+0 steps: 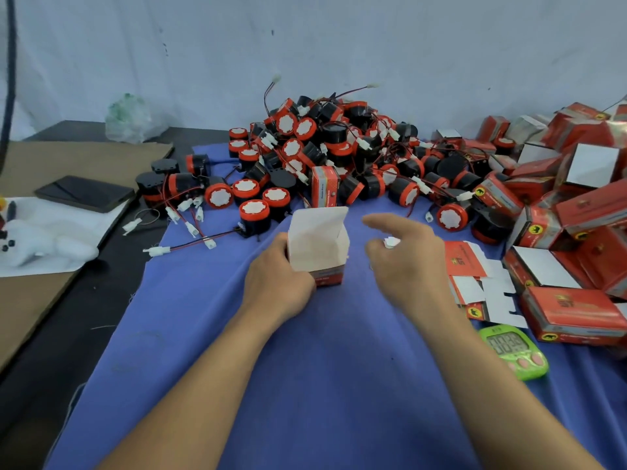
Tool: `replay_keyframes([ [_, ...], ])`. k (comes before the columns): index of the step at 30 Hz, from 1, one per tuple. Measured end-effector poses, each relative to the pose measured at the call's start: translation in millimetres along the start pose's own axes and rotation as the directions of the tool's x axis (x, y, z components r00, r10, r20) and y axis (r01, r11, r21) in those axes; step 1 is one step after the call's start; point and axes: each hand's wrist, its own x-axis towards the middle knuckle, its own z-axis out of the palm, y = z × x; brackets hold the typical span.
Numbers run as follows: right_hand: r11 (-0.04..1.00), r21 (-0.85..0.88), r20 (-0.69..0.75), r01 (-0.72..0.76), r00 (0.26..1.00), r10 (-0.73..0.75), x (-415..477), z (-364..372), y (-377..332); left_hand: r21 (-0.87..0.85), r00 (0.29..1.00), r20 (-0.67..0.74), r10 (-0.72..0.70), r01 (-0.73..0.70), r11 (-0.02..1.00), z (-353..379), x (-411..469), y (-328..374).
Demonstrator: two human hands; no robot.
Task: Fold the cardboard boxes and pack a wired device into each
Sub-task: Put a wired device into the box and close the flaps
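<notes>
Box (319,245) upright, mouth open, gripped by left hand (276,276); devices (325,154) heaped beyond, nearer open, empty right hand (403,256).

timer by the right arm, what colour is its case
Bright green timer with pink buttons, in the head view.

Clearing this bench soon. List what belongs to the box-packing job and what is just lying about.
Job:
- open box in left hand
- right hand
- heap of wired devices
- flat box blanks
- folded red boxes

Lying about:
- green timer
- phone
- plastic bag
- cardboard sheet
</notes>
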Motion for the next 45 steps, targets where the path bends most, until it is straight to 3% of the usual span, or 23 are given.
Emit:
replay_keyframes([
  [4,0.981,-0.153,0.174,-0.122,0.973,0.149,64.8,15.9,16.5,0.015,1.0,0.015,0.0,0.0,1.0,1.9,8.6,-5.8],
  [9,0.934,-0.354,0.299,0.055,0.953,0.057,139.2,49.4,24.7,0.009,0.999,0.034,-0.007,0.006,1.0,2.7,16.7,-11.7],
  [13,0.836,-0.517,0.356,0.184,0.935,0.014,171.0,74.7,35.3,-0.002,0.999,0.044,-0.008,0.008,1.0,4.1,18.4,-13.3],
  [16,0.716,-0.637,0.326,0.286,0.941,-0.085,174.1,81.8,41.6,-0.003,0.999,0.049,-0.006,0.006,1.0,3.9,19.0,-13.6],
  [19,0.719,-0.636,0.285,0.281,0.951,-0.119,168.3,77.5,39.1,0.002,0.998,0.058,0.001,-0.001,1.0,2.9,18.4,-13.4],
  [22,0.888,-0.417,0.239,0.193,0.966,-0.097,145.1,64.5,41.1,0.001,0.999,0.052,0.005,-0.005,1.0,3.4,17.8,-12.8],
  [25,0.998,0.035,0.002,0.045,0.999,-0.045,109.4,29.8,36.8,-0.016,0.999,0.054,-0.006,0.006,1.0,4.1,15.6,-10.0],
  [28,0.882,0.472,-0.177,0.012,0.981,0.082,67.2,-20.1,17.5,-0.073,0.993,0.109,0.045,-0.037,0.997,6.1,10.0,-2.4],
  [30,0.821,0.557,-0.276,0.122,0.96,0.044,41.9,-49.8,-0.1,-0.133,0.986,0.129,0.105,-0.088,0.987,11.2,5.0,2.9],
  [32,0.843,0.47,-0.372,0.261,0.925,-0.08,21.8,-72.4,-21.0,-0.122,0.979,0.142,0.143,-0.126,0.985,17.8,-0.1,6.3],
  [34,0.891,0.291,-0.373,0.347,0.899,-0.228,7.1,-83.2,-40.7,-0.055,0.976,0.152,0.157,-0.15,0.987,21.7,-3.1,5.5],
  [37,0.92,-0.003,-0.15,0.391,0.91,-0.387,-11.3,-75.9,-59.6,0.018,0.976,0.169,0.135,-0.14,0.99,22.0,-1.3,2.0],
  [39,0.869,-0.183,0.028,0.46,0.886,-0.463,-19.8,-58.5,-59.1,0.045,0.971,0.196,0.136,-0.147,0.988,22.4,1.6,0.7],
  [42,0.828,-0.319,0.246,0.462,0.884,-0.398,-25.3,-29.1,-48.5,0.072,0.964,0.22,0.15,-0.17,0.983,25.8,4.0,-2.2],
  [45,0.855,-0.34,0.276,0.392,0.911,-0.307,-25.9,-10.4,-37.2,0.055,0.963,0.195,0.189,-0.203,0.978,28.0,4.3,-5.3],
])
